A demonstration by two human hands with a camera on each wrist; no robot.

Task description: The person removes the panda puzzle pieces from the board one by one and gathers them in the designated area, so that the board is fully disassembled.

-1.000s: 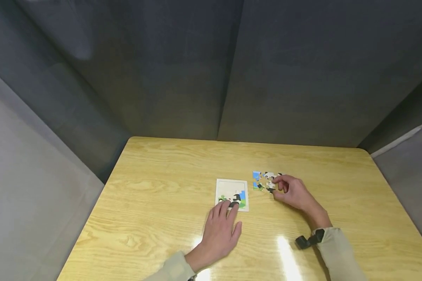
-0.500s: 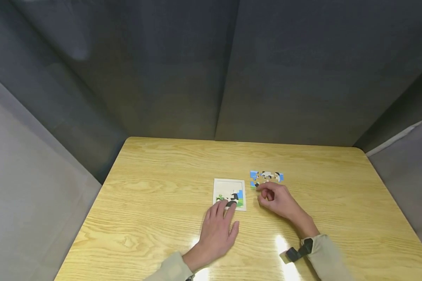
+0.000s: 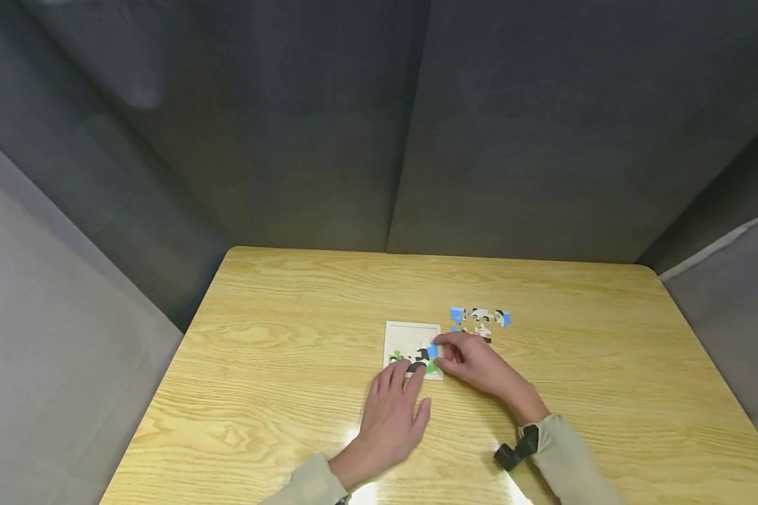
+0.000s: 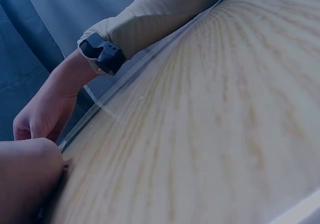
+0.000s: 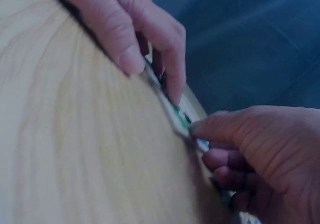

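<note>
A small white puzzle board point(image 3: 410, 326) lies on the table, its lower part filled with panda-picture pieces in black, white, green and blue. Extended fingers of my left hand point(image 3: 388, 421) rest over the board's near edge and cover some pieces. At the board's right edge is my right hand point(image 3: 476, 361), index finger and thumb spread apart, other fingers curled under; I cannot tell whether it pinches anything. The right wrist view has its thumb point(image 5: 215, 126) right at the board's edge, with the left hand point(image 5: 145, 28) opposite.
Several loose puzzle pieces lie right of the board, among them a blue piece point(image 3: 457, 314), a panda-face piece point(image 3: 481, 315) and a blue-edged piece point(image 3: 503, 318). The wooden table point(image 3: 290, 315) ends at dark curtains point(image 3: 290, 140) behind.
My right hand has moved left from the loose pieces to the board's right edge, uncovering pieces on the right. My left hand has stayed on the board's near edge.
</note>
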